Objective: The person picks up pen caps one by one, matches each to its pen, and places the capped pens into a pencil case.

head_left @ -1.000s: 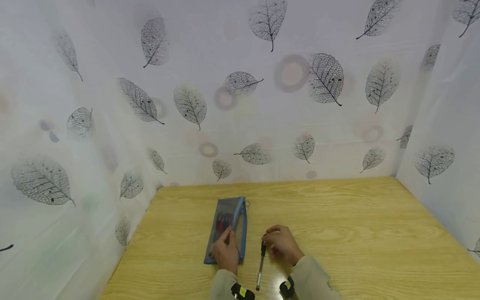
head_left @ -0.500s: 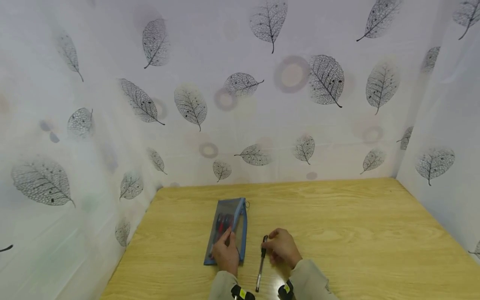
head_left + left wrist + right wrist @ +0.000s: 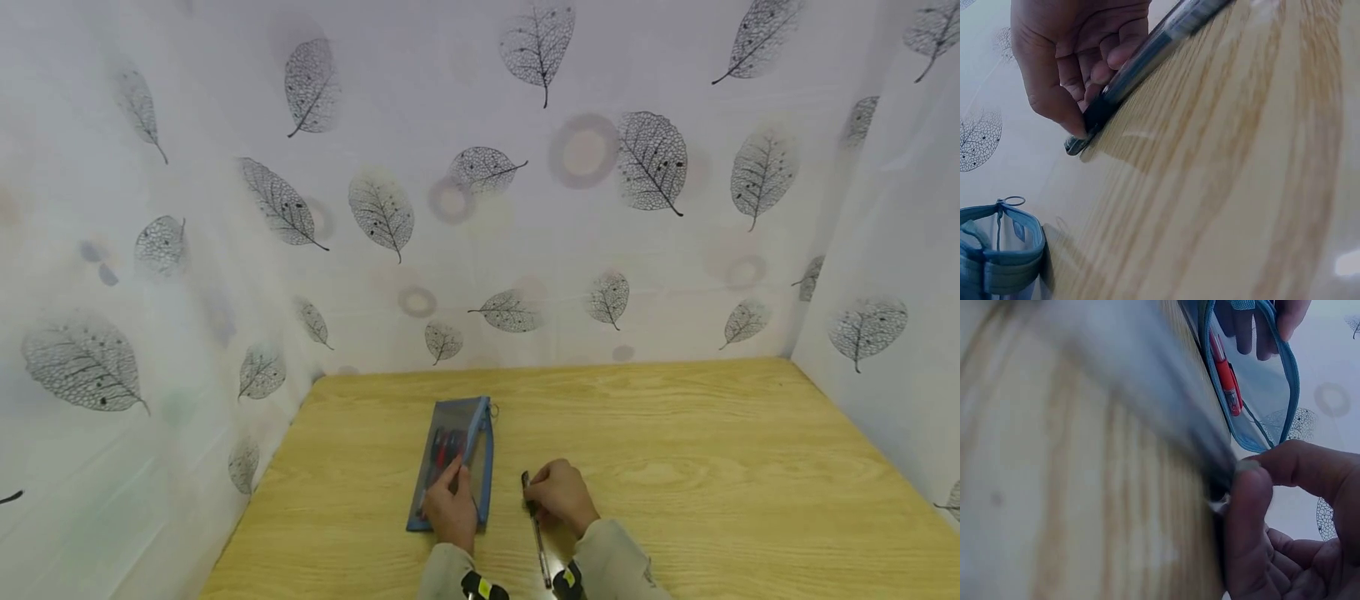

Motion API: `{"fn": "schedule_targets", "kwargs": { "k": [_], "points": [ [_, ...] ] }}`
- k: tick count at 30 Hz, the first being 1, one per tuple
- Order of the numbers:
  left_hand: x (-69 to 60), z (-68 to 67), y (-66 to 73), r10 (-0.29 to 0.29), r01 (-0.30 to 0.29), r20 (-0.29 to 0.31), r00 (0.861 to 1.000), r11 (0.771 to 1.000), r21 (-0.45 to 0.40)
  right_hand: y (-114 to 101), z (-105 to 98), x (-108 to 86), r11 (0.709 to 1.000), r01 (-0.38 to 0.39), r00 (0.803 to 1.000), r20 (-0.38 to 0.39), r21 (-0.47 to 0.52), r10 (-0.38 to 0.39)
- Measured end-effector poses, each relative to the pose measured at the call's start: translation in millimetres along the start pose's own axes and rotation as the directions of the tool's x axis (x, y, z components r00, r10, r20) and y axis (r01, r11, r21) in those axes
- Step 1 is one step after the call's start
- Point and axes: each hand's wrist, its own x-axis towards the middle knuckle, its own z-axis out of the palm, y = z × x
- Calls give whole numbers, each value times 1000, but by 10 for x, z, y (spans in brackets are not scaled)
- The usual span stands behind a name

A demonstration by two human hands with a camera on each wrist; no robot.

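A pencil case (image 3: 461, 412) with blue edging and a see-through mesh front lies on the wooden table, its zip side gaping. My left hand (image 3: 452, 510) pinches the top layer at the zip edge between thumb and fingers. Inside, a red pen (image 3: 1227, 380) shows in the right wrist view; darker items beside it are partly hidden. To the right of the case, my right hand (image 3: 564, 498) pinches a clear-barrelled pen (image 3: 542, 550) near its black end. The pen points towards the body. Whether its lower end touches the table cannot be told.
The wood-grain table (image 3: 690, 450) extends to the right and behind the case. White sheeting (image 3: 525, 250) printed with leaves encloses it at the back and both sides. A metal ring (image 3: 1015, 200) hangs at the case's zip end.
My right hand has shifted its grip on the pen, and the pen's lower end has swung to the right. The left hand and the pencil case have stayed in place.
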Motion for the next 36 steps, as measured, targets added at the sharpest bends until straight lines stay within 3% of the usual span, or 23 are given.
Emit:
{"fn": "schedule_targets", "kwargs": {
  "k": [7, 12, 19, 26, 36],
  "points": [
    [10, -6, -17, -23, 22, 19, 1000, 1000, 3, -14, -4, -10, 999, -25, 1000, 6, -35, 26],
    [18, -5, -17, -22, 21, 10, 1000, 1000, 15, -11, -1, -11, 1000, -16, 1000, 12, -2, 16],
    [24, 1, 2, -58, 57, 20, 998, 998, 25, 72, 28, 9, 986, 89, 996, 1, 144, -90],
    [20, 17, 5, -69, 69, 25, 997, 998, 14, 121, 6, 12, 946, 85, 995, 19, 312, -96],
    [21, 31, -26, -47, 47, 15, 999, 999, 7, 125, -52, -1, 900, 83, 985, 104, 427, -140]
  ]
}}
